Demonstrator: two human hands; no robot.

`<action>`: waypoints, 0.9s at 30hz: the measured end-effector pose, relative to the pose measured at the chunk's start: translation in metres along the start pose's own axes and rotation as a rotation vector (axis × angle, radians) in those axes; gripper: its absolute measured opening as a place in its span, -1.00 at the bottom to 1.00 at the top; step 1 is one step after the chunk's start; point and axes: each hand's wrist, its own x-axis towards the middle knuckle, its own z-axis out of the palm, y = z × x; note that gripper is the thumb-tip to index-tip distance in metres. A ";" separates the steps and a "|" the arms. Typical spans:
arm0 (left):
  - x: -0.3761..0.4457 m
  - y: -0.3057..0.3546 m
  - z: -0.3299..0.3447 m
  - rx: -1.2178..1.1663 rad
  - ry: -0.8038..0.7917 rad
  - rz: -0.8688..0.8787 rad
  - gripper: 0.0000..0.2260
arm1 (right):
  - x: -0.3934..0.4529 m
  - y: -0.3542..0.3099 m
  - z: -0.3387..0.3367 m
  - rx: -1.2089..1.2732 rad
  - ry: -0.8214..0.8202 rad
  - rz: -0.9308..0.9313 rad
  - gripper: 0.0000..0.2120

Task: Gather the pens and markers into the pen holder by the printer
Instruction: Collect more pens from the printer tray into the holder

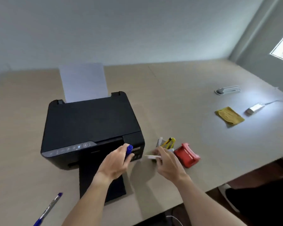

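Note:
My left hand (115,163) is closed around a blue marker (129,151), its cap end sticking up in front of the black printer (90,126). My right hand (166,162) pinches a thin white pen (151,156) that lies level and points left. Just beyond that hand is the pen holder (167,145), mostly hidden; a yellow utility knife and a white stick poke out of it. A blue-capped clear pen (50,208) lies on the table at the lower left.
A red stapler-like object (187,155) sits right of the holder. Farther right are a yellow cloth (229,115), a white charger with cable (254,108) and a white stapler (228,90). Paper stands in the printer's rear feed. The table edge runs along the lower right.

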 end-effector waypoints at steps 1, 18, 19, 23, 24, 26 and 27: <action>0.010 0.011 0.004 -0.007 -0.013 0.035 -0.84 | -0.002 0.006 -0.009 -0.013 0.029 0.029 -0.84; 0.060 0.089 0.025 -0.004 -0.119 0.149 -0.71 | -0.006 0.020 -0.040 0.089 0.124 0.274 -0.71; 0.060 0.093 0.027 -0.041 -0.122 0.151 -0.70 | -0.006 0.020 -0.040 0.148 0.146 0.300 -0.70; 0.058 0.107 0.037 -0.079 -0.146 0.174 -0.66 | -0.011 0.026 -0.039 0.182 0.215 0.354 -0.73; 0.059 0.109 0.040 -0.072 -0.156 0.173 -0.67 | -0.014 0.028 -0.039 0.167 0.223 0.360 -0.75; 0.061 0.112 0.045 -0.052 -0.176 0.160 -0.66 | -0.022 0.032 -0.037 0.158 0.245 0.370 -0.79; 0.062 0.113 0.047 -0.037 -0.183 0.151 -0.64 | -0.026 0.034 -0.036 0.153 0.247 0.380 -0.79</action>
